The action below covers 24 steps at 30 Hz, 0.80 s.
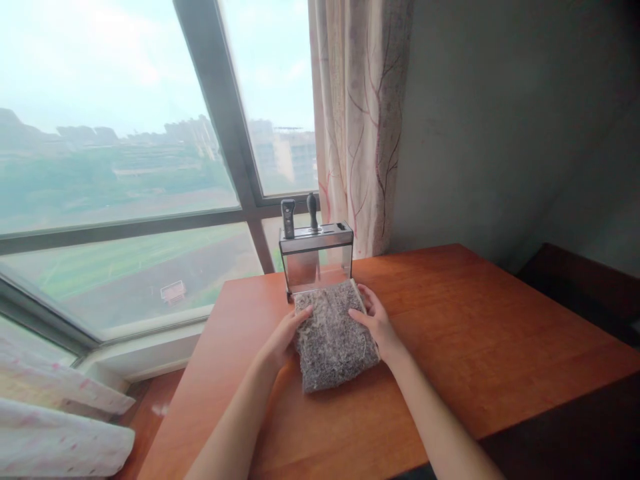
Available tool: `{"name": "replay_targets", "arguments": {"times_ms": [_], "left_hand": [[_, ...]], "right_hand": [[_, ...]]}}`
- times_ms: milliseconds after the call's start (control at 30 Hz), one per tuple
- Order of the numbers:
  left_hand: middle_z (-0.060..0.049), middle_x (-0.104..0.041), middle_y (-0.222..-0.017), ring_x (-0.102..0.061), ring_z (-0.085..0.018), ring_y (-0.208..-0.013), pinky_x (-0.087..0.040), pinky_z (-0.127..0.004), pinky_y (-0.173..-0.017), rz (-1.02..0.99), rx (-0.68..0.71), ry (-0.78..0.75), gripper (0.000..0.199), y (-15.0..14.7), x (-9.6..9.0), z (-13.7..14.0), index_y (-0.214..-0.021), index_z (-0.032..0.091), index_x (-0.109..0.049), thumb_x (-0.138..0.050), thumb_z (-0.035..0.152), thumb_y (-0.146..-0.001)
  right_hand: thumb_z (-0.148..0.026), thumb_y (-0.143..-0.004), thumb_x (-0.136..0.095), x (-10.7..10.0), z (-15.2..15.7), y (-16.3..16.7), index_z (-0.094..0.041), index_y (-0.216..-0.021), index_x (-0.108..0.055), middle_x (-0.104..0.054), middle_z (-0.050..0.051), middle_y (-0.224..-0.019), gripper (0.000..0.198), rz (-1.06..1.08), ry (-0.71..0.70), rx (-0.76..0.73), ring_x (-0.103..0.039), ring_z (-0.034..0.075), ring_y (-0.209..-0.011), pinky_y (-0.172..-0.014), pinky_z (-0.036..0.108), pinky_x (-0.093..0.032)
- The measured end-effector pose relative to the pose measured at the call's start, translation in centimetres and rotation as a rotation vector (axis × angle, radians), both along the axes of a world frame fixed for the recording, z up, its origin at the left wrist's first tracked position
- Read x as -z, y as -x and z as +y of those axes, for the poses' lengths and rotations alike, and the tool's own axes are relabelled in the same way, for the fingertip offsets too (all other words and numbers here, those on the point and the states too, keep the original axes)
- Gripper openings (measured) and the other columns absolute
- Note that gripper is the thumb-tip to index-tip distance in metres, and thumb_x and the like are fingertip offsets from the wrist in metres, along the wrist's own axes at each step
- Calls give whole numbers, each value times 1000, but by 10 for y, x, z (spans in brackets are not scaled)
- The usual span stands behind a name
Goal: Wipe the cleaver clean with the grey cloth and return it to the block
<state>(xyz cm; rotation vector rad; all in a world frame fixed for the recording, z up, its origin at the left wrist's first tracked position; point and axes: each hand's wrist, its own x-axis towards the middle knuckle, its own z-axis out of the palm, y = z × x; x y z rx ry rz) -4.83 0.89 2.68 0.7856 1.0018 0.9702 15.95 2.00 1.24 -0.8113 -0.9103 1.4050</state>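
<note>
Between my two hands is a thick, squarish pad with a mottled grey, shaggy surface and a pale edge at its far right corner. My left hand grips its left side, thumb on top. Around the right edge my right hand is closed, with the thumb pressed on the upper face and fingers partly behind it. The pad tilts toward me over the table. Just beyond it stands a clear-walled knife block. A knife with a dark, flat handle and a tool with a rounded black handle stick up from its top.
The reddish-brown wooden table reaches far to the right and ends at a left edge near the window frame. A patterned curtain hangs behind the block, beside a grey wall. Another curtain lies at lower left.
</note>
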Motion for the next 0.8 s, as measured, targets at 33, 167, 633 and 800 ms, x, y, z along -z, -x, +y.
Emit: {"name": "replay_targets", "arguments": {"times_ms": [33, 167, 633, 800], "left_hand": [[-12, -71, -100, -68, -26, -89, -52, -35, -79, -30, 11, 18, 51, -2, -1, -2, -115, 17, -58, -69, 44, -74], [-11, -71, -102, -68, -26, -92, -53, -35, -80, -94, 8, -21, 47, -10, -3, -6, -113, 17, -57, -72, 37, -73], [-7, -72, -88, -69, -26, -81, -53, -38, -76, -121, -139, -180, 38, -7, -4, -5, -99, 17, -60, -73, 29, -65], [-8, -72, -91, -69, -27, -80, -54, -38, -74, -121, -138, -155, 41, -9, -7, -6, -103, 17, -59, -71, 35, -68]], "right_hand": [[-24, -61, -77, -4, -2, -1, -26, -124, -50, -66, 4, -113, 68, 49, 12, -8, -63, 24, -101, -88, 36, -48], [-26, -60, -77, -12, -7, -2, -25, -116, -57, -70, 3, -106, 59, 151, 51, -91, -65, 25, -97, -86, 38, -50], [-54, -68, -71, 3, -12, -13, -18, -107, -61, -72, 8, -88, 55, 31, 228, -463, -68, 28, -92, -84, 43, -51], [-47, -65, -77, 7, -16, -12, -17, -105, -63, -72, 8, -88, 52, 91, 241, -521, -68, 28, -92, -85, 41, -51]]}}
